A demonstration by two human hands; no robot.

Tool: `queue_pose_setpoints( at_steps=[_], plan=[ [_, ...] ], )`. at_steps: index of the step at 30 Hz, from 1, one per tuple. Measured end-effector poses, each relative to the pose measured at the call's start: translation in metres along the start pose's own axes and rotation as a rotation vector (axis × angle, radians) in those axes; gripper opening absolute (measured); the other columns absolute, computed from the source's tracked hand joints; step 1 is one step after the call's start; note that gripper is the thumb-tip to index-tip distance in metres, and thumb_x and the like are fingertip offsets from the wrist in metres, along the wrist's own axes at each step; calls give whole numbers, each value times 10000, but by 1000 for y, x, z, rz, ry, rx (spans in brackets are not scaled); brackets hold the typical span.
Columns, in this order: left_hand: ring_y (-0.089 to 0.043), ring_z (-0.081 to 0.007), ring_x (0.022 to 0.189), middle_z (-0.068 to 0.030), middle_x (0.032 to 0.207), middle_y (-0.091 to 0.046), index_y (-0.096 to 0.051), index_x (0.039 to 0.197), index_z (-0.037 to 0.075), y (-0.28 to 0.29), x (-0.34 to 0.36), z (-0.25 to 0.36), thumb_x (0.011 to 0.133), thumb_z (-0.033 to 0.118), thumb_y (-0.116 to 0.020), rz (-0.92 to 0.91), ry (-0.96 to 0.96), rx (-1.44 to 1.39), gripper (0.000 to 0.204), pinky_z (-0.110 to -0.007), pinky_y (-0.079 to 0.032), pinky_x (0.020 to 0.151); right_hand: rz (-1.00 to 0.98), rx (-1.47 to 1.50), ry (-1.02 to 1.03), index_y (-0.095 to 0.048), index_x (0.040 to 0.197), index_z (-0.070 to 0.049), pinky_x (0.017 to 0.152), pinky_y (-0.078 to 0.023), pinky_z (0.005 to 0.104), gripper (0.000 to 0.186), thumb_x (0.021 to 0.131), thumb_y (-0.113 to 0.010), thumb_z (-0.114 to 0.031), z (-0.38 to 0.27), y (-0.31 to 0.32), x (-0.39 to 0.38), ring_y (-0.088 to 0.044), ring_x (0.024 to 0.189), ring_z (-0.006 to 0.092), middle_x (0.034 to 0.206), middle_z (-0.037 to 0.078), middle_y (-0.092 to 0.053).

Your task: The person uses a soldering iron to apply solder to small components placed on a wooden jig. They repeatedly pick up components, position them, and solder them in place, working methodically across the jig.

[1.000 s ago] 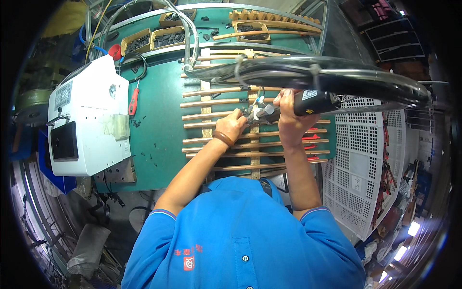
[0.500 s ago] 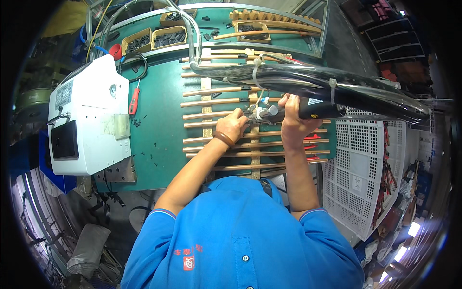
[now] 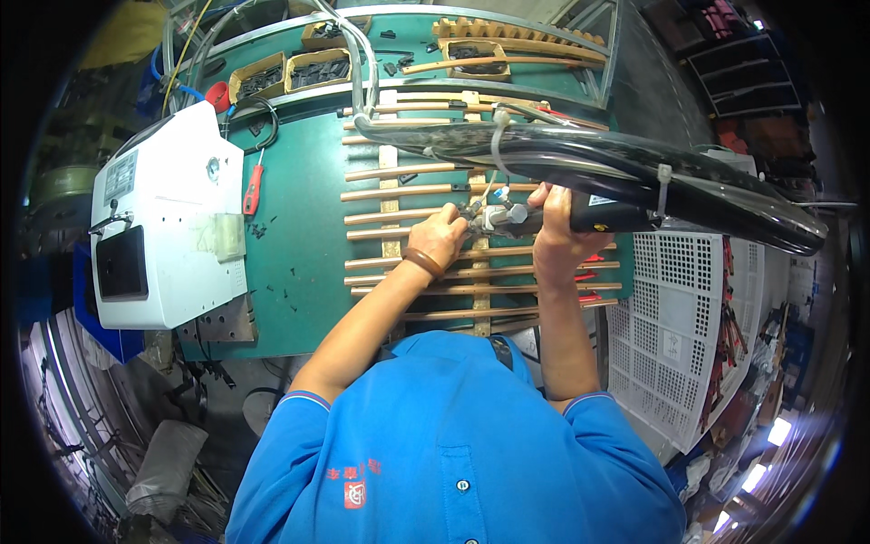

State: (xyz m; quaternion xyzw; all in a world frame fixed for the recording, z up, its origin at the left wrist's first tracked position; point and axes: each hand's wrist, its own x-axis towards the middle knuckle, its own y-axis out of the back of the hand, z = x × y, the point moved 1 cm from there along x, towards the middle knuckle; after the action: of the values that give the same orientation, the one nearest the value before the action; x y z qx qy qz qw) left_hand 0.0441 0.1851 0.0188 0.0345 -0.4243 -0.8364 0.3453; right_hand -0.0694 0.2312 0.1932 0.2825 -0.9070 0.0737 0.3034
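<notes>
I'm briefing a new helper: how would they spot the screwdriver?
Find the white machine at the left of the green tabletop. Just right of it, the screwdriver lies below a looped black cable. Its red handle sets it apart from the dark bits nearby.

You are wearing a blue shirt (image 3: pixel 408 408) with red print (image 3: pixel 355 494) showing on the chest and thin stripes edging the sleeves (image 3: pixel 285 444); your bracelet (image 3: pixel 423 263) is gleaming brown. Your tool (image 3: pixel 612 216) is showing black, its head (image 3: pixel 506 215) shining silver, while coppery-tan rods (image 3: pixel 362 218) are striping the green table (image 3: pixel 299 272). The machine (image 3: pixel 172 199) is framing a black screen (image 3: pixel 121 263) in white, the screwdriver (image 3: pixel 252 192) is showing red, and holes are gridding the white crate (image 3: pixel 652 272).
</notes>
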Motion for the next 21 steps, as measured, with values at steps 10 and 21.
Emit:
queue_pose_setpoints(
  at_steps=[10, 21],
  plan=[
    [-614, -276, 772, -64, 915, -546, -583, 840, 92, 1, 1, 0, 764, 175, -686, -17, 7, 0, 152, -390, -508, 589, 42, 93, -83, -546, 907, 26, 552, -482, 265, 134, 799, -512, 97, -5, -6, 5, -557, 556, 134, 684, 86, -581],
    [-612, -282, 775, -75, 915, -544, -586, 826, 86, 2, 2, 1, 763, 185, -689, -23, 13, 14, 156, -393, -508, 586, -34, -5, 31, -548, 833, 24, 540, -483, 256, 68, 804, -532, 83, -1, -6, 1, -575, 547, 134, 673, 80, -600]
  ],
)
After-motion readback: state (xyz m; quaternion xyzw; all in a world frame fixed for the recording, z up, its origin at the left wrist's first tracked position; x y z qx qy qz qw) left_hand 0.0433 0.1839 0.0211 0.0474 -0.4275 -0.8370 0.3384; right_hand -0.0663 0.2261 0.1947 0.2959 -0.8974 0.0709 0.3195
